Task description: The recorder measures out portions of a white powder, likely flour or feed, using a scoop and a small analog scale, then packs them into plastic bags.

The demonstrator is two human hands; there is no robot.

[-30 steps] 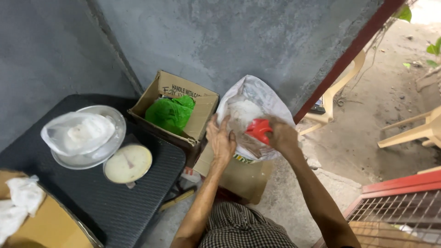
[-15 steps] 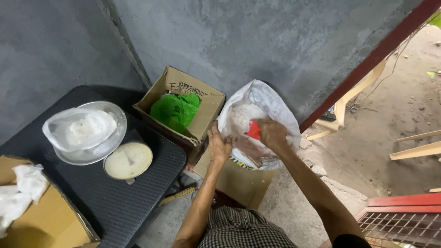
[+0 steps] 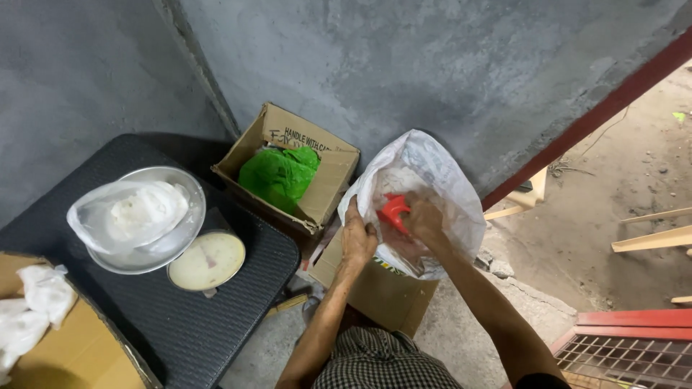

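A large white woven sack (image 3: 432,173) stands open in a cardboard box (image 3: 375,292) on the floor in front of me. My left hand (image 3: 357,238) grips the sack's near rim and holds it open. My right hand (image 3: 424,220) is inside the sack's mouth, closed around a red plastic scoop (image 3: 393,210). What lies deeper in the sack is hidden by the hands and the sack's wall.
A black table (image 3: 216,310) at left carries a metal bowl (image 3: 189,230) with a white-filled plastic bag (image 3: 126,212) and a round dial scale (image 3: 207,261). An open cardboard box (image 3: 328,184) holds a green bag (image 3: 280,176). Grey walls stand behind; wooden furniture and a red grate lie to the right.
My right hand has pushed the red scoop lower into the sack. My left hand stays on the sack's rim. The view has shifted slightly.
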